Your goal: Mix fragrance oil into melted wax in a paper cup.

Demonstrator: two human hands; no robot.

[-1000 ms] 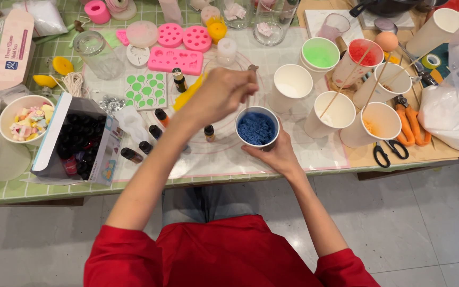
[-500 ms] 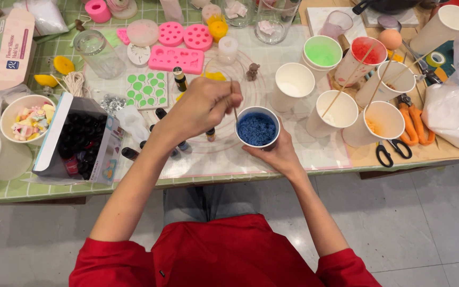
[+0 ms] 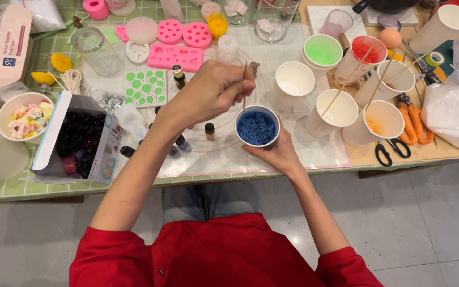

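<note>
View: head camera, looking down at a crowded desk (image 3: 314, 159).
Left hand (image 3: 213, 90): centre of the frame, raised above the cup; its grip is pinched together on a thin wooden stick (image 3: 245, 85), which stands nearly upright with its lower end over the cup's mouth.
Right hand (image 3: 277, 151): just below centre, its grip wrapped round the lower side of the paper cup of blue granules (image 3: 257, 127), steadying it near the desk's front edge.
Blue cup: the fill looks crumbly and evenly blue, so I judge the colouring well on; whether the stick tip touches the fill I cannot tell.
Done, upper right: a green-filled cup (image 3: 322, 51), a red-filled cup (image 3: 368, 52) and an orange-tinted cup (image 3: 381, 121) stand already coloured, some with sticks in them.
Left to do, as judged: several white cups, one right of centre (image 3: 292, 83), look uncoloured; the pink silicone moulds (image 3: 175, 56) at upper centre appear unfilled.
Nearby: small dark dye bottles (image 3: 209, 130) beside the blue cup; an open box of bottles (image 3: 78, 139) at left; orange-handled scissors (image 3: 410, 119) at right.
</note>
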